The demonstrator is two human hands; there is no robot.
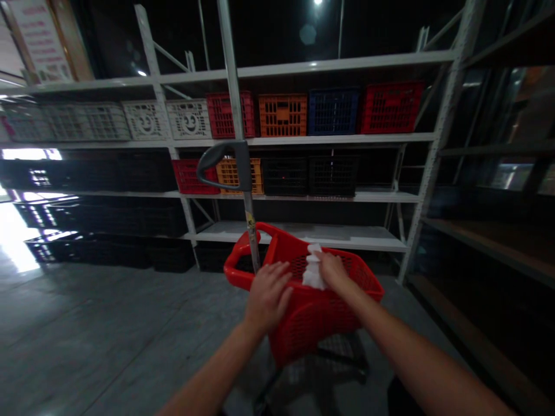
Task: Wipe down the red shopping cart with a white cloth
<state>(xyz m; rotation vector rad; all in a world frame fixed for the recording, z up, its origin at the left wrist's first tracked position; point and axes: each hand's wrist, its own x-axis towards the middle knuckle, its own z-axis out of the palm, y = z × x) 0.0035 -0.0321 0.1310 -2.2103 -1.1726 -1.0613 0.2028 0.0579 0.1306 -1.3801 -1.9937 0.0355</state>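
Observation:
A small red plastic shopping cart [299, 329] stands in front of me, its basket tilted in view. My right hand [333, 270] is closed on a white cloth [314, 268], held against the near rim and inner side of the basket. The cloth is crumpled, and part of it hangs by the rim. My left hand [269, 294] lies at the basket's near rim beside the red push handle [237, 271], fingers stretched and slightly apart. A metal pole [248, 214] with a grey loop handle [223, 164] rises from the cart's handle end.
White metal shelving [312, 139] runs behind the cart. It bears white crates [188, 119], an orange crate [282, 114], a blue crate [333, 111], red crates [392, 108] and several black ones [333, 176]. Dark shelves [489, 248] stand close on the right. Grey floor [130, 329] extends left.

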